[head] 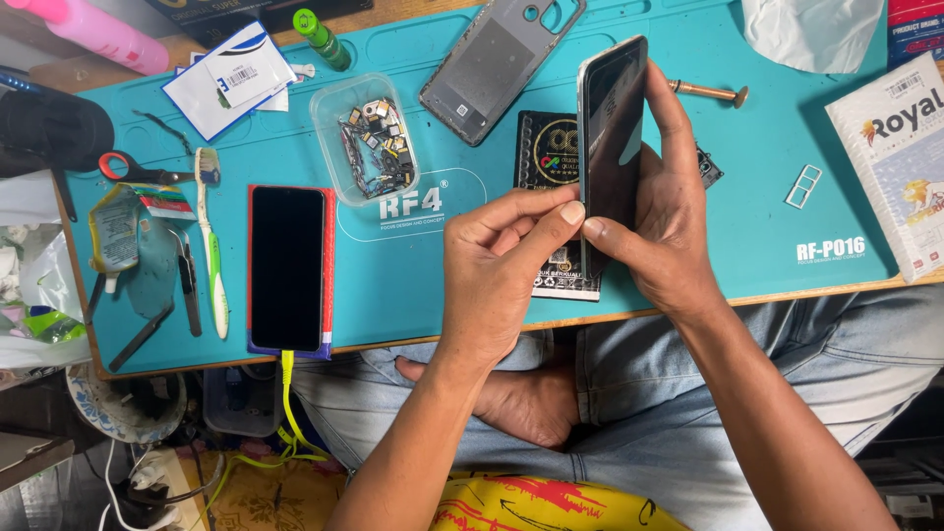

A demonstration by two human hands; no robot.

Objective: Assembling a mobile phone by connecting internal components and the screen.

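Observation:
My right hand (pixel 661 221) holds a dark-screened phone (pixel 612 138) upright on its edge above the teal work mat (pixel 747 197). My left hand (pixel 501 261) pinches at the phone's lower left edge with thumb and forefinger, close to my right thumb. Under the phone lies a black battery (pixel 547 157) with a round coloured mark. A grey phone back cover (pixel 497 64) lies face down farther back.
A second phone (pixel 286 265) with a yellow cable lies at the left. A clear tub of small parts (pixel 366 138), toothbrush (pixel 210 241), scissors (pixel 133 169), tweezers, a glue tube, a screwdriver (pixel 708 91), a SIM tray (pixel 803 186) and a white box (pixel 900 157) surround it.

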